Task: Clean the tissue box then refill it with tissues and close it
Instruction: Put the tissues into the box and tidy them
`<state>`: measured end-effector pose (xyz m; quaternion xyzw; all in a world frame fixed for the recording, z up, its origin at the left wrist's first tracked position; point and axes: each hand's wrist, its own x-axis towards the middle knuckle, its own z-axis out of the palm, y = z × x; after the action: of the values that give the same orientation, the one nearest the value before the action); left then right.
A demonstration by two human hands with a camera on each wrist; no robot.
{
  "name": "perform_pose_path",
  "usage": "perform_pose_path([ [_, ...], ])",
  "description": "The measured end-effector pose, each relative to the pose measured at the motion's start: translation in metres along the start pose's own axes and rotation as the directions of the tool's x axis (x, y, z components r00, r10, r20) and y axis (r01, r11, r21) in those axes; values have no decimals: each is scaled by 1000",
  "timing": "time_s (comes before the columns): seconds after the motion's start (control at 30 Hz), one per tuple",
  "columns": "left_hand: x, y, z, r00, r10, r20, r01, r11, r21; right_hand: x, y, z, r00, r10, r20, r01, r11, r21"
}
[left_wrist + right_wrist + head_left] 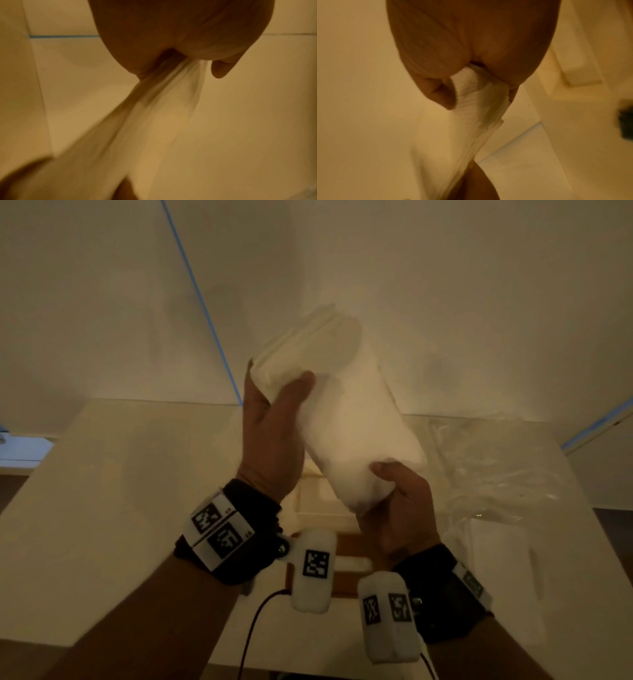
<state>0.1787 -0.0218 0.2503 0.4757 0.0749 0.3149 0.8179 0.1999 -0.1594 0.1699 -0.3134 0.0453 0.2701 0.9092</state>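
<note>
- A thick stack of white tissues [346,419] is held up in the air above the desk [113,508], tilted so its far end leans up and to the left.
- The left hand [274,436] grips the stack's upper left part, thumb pressed on the front and fingers curled behind.
- The right hand [400,508] grips the stack's lower end from below, thumb on the front face.
- In the left wrist view the tissues [164,102] run from the left hand [180,33] as a blurred white band; in the right wrist view they [471,111] are pinched in the right hand [471,40].
- The tissue box [325,508] lies open on the desk below the 2 hands, mostly hidden by them.
- Crumpled clear plastic wrap [496,474] lies on the desk to the right.
- A flat white lid-like piece [513,563] lies at the right near edge.
</note>
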Motion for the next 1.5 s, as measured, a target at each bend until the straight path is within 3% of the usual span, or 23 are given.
perform_pose_path([
  [0.17,20,13,-42,964,-264,-18,263,949,174,9,-36,-20,995,-72,-72,42,933,-356],
  [0.3,2,-18,-72,930,-367,-26,328,797,507,16,-49,-30,994,-29,-106,-41,800,-599],
  [0.47,-21,-71,-90,913,-394,-107,355,634,688,37,-35,-42,979,-131,-159,-80,471,-879],
  [0.6,-17,-104,-101,932,-301,-204,329,460,825,55,-23,-65,939,-294,-181,-103,262,-960],
  [0.67,-13,-121,-105,945,-285,-161,263,369,891,63,-16,-79,939,-320,-127,-85,142,-986],
  [0.73,-6,-138,-111,954,-294,-61,130,220,967,73,-9,-91,951,-306,-48,-60,-30,-998],
  [0.87,5,-160,-121,892,-452,6,25,64,998,90,1,-110,985,-172,21,-33,-307,-951],
  [0.97,13,-166,-121,834,-551,4,-20,-23,1000,99,5,-109,998,-17,-64,-64,-481,-875],
  [1.07,16,-171,-114,766,-643,-28,-100,-162,982,107,10,-105,992,86,-94,-14,-658,-753],
  [1.2,15,-172,-106,742,-667,-65,-209,-323,923,109,20,-105,983,171,-66,91,-768,-634],
  [1.27,12,-173,-105,751,-660,-21,-277,-343,897,108,25,-108,995,104,0,83,-799,-596],
  [1.37,10,-168,-99,767,-641,34,-300,-311,902,106,24,-105,984,-43,174,89,-725,-683],
  [1.43,11,-167,-95,706,-708,15,-323,-302,897,106,25,-102,979,79,190,186,-734,-654],
  [1.5,12,-169,-93,617,-785,-55,-280,-284,917,111,30,-101,981,194,-13,133,-719,-683],
])
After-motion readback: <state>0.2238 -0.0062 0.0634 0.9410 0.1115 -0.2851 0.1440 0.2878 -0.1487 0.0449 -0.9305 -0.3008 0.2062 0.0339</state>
